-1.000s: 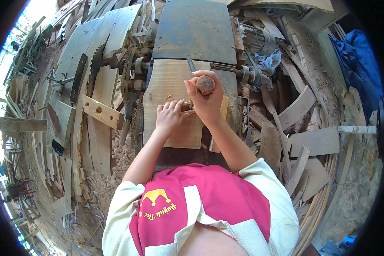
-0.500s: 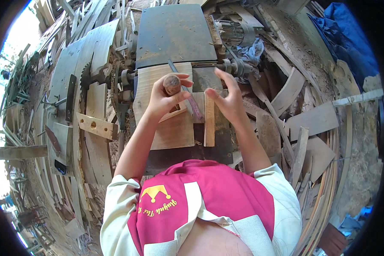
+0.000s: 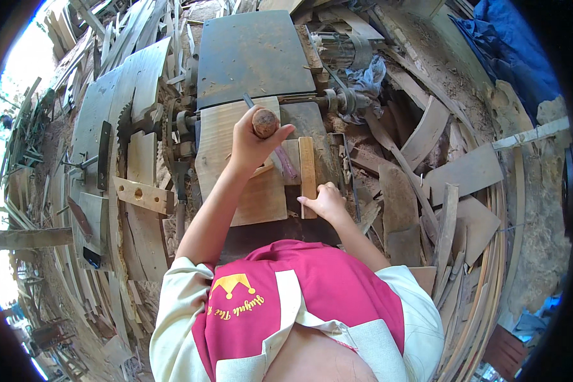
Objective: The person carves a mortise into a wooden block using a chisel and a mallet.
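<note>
My left hand (image 3: 251, 143) is closed round a round-ended wooden tool handle (image 3: 265, 123), seen nearly end-on; its lower part is hidden by the fingers. Under that hand, a chisel (image 3: 286, 164) with a worn pinkish handle lies slanted, its metal blade showing beyond my fingers. Beneath both is a pale wooden board (image 3: 251, 207) on the machine table. My right hand (image 3: 328, 203) grips the near end of a narrow wooden strip (image 3: 307, 162), thumb across it, just right of the board.
A dark metal machine plate (image 3: 254, 57) stands beyond the board. On the left are a toothed circular saw blade (image 3: 125, 121) and a wood block with holes (image 3: 143, 195). A motor (image 3: 344, 49) and pulley (image 3: 347, 100) sit at far right, with scrap wood (image 3: 426, 134) piled beside them.
My right hand has come down from beside the left hand to the near end of the wooden strip and taken hold of it. The left hand keeps the wooden handle, turned slightly.
</note>
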`<state>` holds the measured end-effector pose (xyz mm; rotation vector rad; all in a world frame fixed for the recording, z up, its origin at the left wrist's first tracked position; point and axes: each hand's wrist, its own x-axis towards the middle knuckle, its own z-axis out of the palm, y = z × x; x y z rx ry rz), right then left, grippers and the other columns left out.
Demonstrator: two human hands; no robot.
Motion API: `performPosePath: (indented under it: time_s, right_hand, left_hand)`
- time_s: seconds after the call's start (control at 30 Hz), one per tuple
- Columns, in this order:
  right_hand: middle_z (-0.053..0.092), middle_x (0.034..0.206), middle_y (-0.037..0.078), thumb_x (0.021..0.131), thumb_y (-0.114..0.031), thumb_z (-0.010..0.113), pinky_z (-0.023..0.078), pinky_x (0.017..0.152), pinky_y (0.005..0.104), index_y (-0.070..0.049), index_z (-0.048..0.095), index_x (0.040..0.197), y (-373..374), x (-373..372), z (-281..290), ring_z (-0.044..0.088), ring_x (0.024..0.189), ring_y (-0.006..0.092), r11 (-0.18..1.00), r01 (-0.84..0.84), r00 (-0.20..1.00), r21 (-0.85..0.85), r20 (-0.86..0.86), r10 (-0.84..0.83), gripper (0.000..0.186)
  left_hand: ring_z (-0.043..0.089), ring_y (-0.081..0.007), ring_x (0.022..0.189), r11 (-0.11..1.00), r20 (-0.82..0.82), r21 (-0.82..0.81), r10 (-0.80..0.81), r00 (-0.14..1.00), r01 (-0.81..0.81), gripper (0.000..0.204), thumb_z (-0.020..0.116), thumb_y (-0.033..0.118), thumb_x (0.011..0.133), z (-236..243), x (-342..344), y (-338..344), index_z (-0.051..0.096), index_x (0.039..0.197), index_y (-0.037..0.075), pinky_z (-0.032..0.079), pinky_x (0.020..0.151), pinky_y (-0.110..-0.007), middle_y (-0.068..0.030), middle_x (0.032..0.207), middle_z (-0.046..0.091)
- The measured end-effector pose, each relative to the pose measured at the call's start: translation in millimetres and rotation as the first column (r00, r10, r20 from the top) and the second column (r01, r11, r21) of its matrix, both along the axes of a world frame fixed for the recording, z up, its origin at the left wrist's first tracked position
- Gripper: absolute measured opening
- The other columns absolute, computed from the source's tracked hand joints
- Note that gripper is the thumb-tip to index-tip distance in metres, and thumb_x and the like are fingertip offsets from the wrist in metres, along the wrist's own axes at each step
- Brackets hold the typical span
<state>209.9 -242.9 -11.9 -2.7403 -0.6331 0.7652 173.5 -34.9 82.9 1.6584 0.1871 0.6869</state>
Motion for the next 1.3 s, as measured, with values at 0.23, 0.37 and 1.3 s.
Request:
performPosePath:
  time_s: [0.23,0.37,1.3]
  right_hand:
    - [0.056,0.101,0.026,0.079,-0.037,0.053,0.043,0.086,0.0412,0.006,0.048,0.109,-31.2,37.0,-29.1,0.054,0.097,0.0389,0.967,0.194,0.981,0.163,-0.046,-0.189,0.053]
    - [0.06,0.086,0.015,0.085,-0.029,0.051,0.049,0.075,0.0359,0.007,0.047,0.105,-67.1,73.5,-28.6,0.06,0.081,0.0244,0.78,0.394,0.893,0.487,-0.406,-0.197,0.042]
    - [0.059,0.082,0.012,0.072,-0.034,0.068,0.046,0.067,0.0355,0.0,0.054,0.097,-22.4,48.7,181.2,0.059,0.074,0.0214,0.833,-0.31,0.944,0.458,0.252,0.212,0.044]
  left_hand:
    - [0.046,-0.0025,0.057,0.998,0.036,0.024,0.055,0.998,-0.055,0.022,0.071,0.009,0.075,-6.0,0.1,7.7,0.049,0.075,0.007,0.038,0.05,-0.018,0.003,0.066,0.051]
    - [0.045,-0.0029,0.057,0.996,0.066,0.046,0.074,0.995,-0.077,0.022,0.07,0.011,0.076,-4.4,8.7,4.6,0.049,0.076,0.006,0.038,0.051,-0.018,0.0031,0.065,0.05]
    - [0.046,-0.0096,0.067,1.0,-0.013,0.016,0.02,1.0,-0.02,0.028,0.07,0.015,0.075,-7.1,4.8,4.0,0.049,0.088,0.002,0.044,0.061,-0.027,-0.0085,0.073,0.055]
